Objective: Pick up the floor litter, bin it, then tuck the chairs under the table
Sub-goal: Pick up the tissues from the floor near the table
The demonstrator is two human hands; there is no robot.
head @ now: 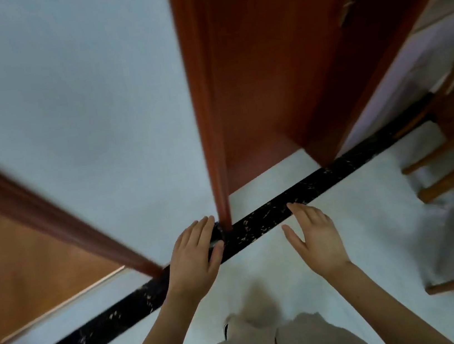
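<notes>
My left hand (195,256) is held out flat in front of me, fingers together, with nothing in it. My right hand (316,236) is out beside it, fingers slightly spread, also holding nothing. Both hover over a black marbled strip (270,218) that crosses the pale floor (361,240). Wooden chair legs (448,178) stand at the right edge. No litter, bin or table top shows in this blurred view.
A red-brown door frame post (207,116) meets the floor just ahead of my left hand, with an open wooden door (292,60) behind it. Another wooden door (20,244) is at the left. My beige trousers (273,343) are at the bottom.
</notes>
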